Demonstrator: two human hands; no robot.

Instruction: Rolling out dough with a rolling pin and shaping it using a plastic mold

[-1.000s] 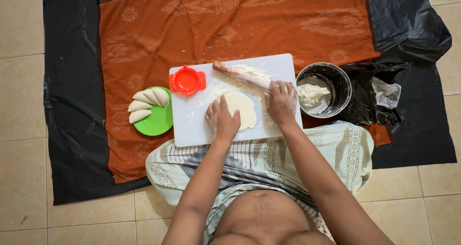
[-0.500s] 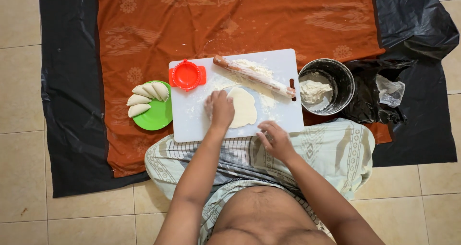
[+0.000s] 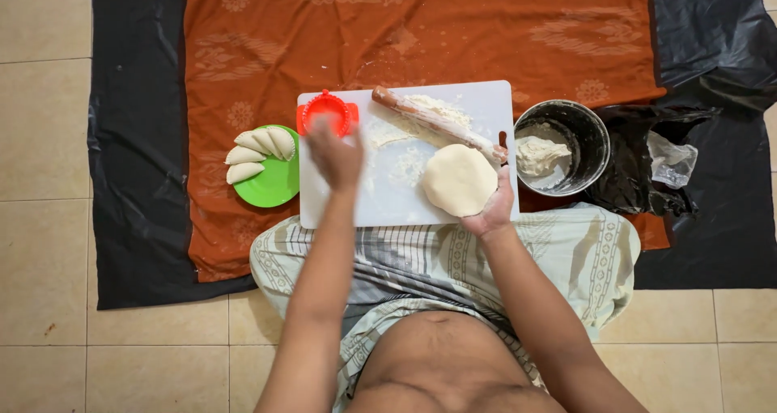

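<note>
My right hand (image 3: 494, 210) holds a flat round disc of dough (image 3: 459, 180), lifted over the right side of the white cutting board (image 3: 388, 202). My left hand (image 3: 333, 155) is blurred, fingers apart, just below the red dumpling press (image 3: 327, 109) at the board's top left corner. A floured wooden rolling pin (image 3: 437, 124) lies diagonally across the board's upper part. Loose flour is scattered on the board between the hands.
A green plate (image 3: 279, 186) with three folded dumplings sits left of the board. A metal pot (image 3: 591, 138) with dough stands to the right, beside black plastic and a clear bag (image 3: 670, 160). An orange cloth (image 3: 421, 32) over black sheeting covers the tiled floor.
The dough disc has left the board's centre and now rests in my right hand at the right. My left hand has moved left and up toward the red press.
</note>
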